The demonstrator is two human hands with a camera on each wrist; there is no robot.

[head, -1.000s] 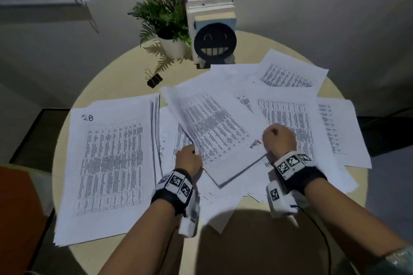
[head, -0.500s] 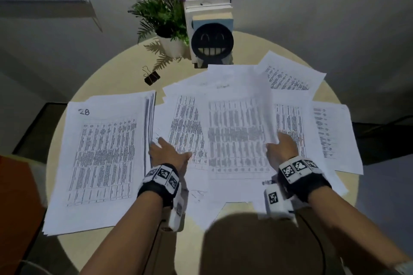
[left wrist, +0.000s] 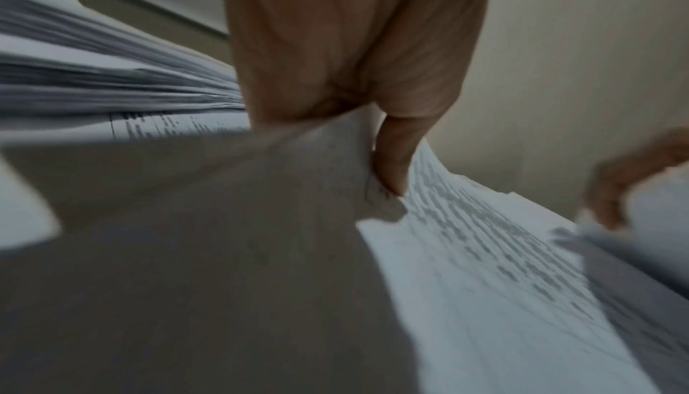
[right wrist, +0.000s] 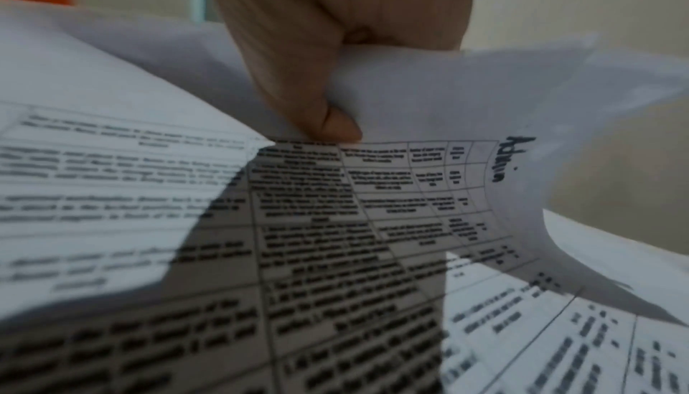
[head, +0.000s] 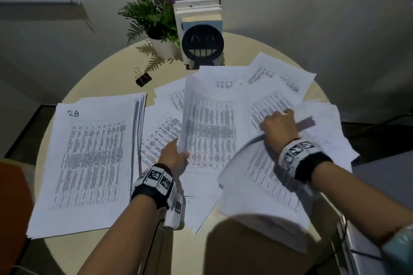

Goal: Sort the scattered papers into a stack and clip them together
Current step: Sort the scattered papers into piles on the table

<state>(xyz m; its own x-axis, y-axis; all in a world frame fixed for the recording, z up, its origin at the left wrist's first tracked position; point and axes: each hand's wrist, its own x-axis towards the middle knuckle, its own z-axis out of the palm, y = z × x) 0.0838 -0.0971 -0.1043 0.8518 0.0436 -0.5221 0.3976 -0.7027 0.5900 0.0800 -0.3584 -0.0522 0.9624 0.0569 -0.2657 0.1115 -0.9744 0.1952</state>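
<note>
Printed white sheets lie scattered over the round table (head: pixel 107 78). A neat stack (head: pixel 89 158) topped by a page marked "28" sits at the left. My left hand (head: pixel 176 156) pinches the lower left corner of a raised sheet (head: pixel 210 127); the left wrist view shows thumb and fingers (left wrist: pixel 391 161) on that sheet (left wrist: pixel 484 267). My right hand (head: pixel 279 127) grips a bundle of sheets (head: pixel 263 185) lifted off the table; the right wrist view shows the thumb (right wrist: pixel 335 126) clamping the paper (right wrist: pixel 428 105). A black binder clip (head: pixel 143 78) lies at the far left, away from both hands.
A potted plant (head: pixel 156 22) and upright books behind a black smiley bookend (head: pixel 203 44) stand at the table's far edge. More loose sheets (head: pixel 283 78) spread to the far right. An orange seat (head: pixel 13 203) is at the left, below table height.
My left hand moved right and took hold of the middle sheet's corner. My right hand lifted a bundle of sheets up and toward me.
</note>
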